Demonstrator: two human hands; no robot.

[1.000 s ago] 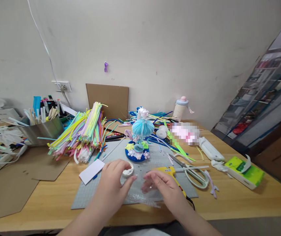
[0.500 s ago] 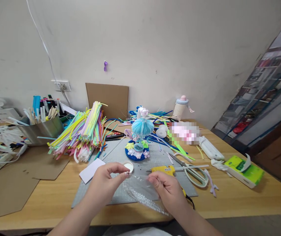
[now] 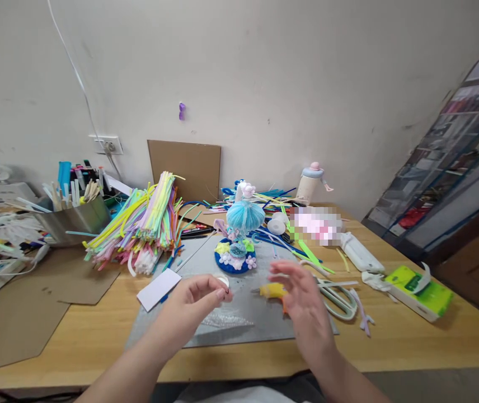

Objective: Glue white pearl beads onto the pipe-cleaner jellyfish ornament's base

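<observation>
Clear plastic bead bag [image 3: 222, 321] lies flat, long axis left-right, corner pinched between left hand [image 3: 195, 305] fingers; right hand [image 3: 302, 299] raised, blurred, fingers apart over yellow glue gun [image 3: 273, 290].

Two hands [image 3: 189, 305], one scissors [image 3: 335, 295], one glue gun [image 3: 273, 290], one tissue pack [image 3: 417, 285].

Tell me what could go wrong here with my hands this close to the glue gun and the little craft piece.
1. The right hand, blurred and open, hovers over the yellow glue gun; it could brush the nozzle and maybe get burned.
2. The clear plastic bag lies loose on the grey cutting mat below the left hand; a nudge may scatter its contents.
3. The blue pipe-cleaner figurine stands just behind and could tip.
</observation>
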